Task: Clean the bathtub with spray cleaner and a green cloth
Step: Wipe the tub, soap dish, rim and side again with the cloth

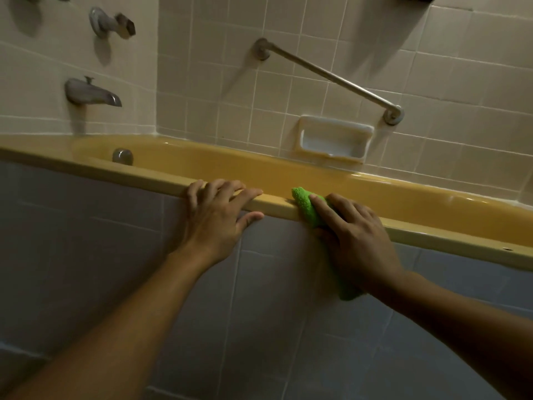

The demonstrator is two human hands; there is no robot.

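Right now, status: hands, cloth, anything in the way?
Left hand flat on rim. Right hand holds cloth on rim. Left hand close left of cloth; rim rightward bare.

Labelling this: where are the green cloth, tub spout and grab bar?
green cloth [303, 204], head view, its upper fold.
tub spout [86, 92], head view, its body.
grab bar [328, 77], head view, mid rod.
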